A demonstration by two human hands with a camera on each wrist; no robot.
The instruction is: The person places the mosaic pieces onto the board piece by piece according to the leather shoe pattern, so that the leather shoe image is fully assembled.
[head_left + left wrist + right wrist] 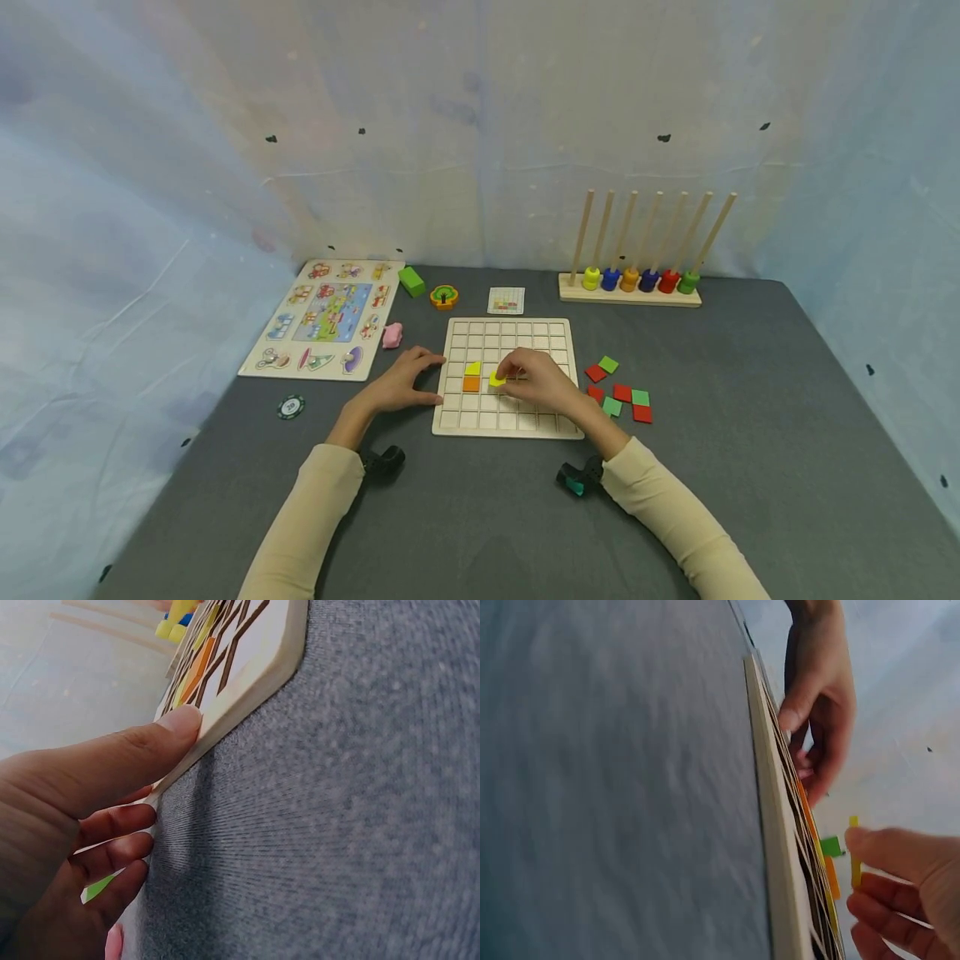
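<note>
Placing seems the step: my right hand (542, 382) pinches a yellow tile (496, 380) over the board (480, 422); my left hand (399, 382), spread, touches its edge. Next calls for lowering the tile flat and square.

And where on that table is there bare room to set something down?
Right of the red and green tiles, the grey table lies bare; so does the stretch between the sleeves. Crowded: left of the grid board, around left hand, pink piece and picture puzzle.
</note>
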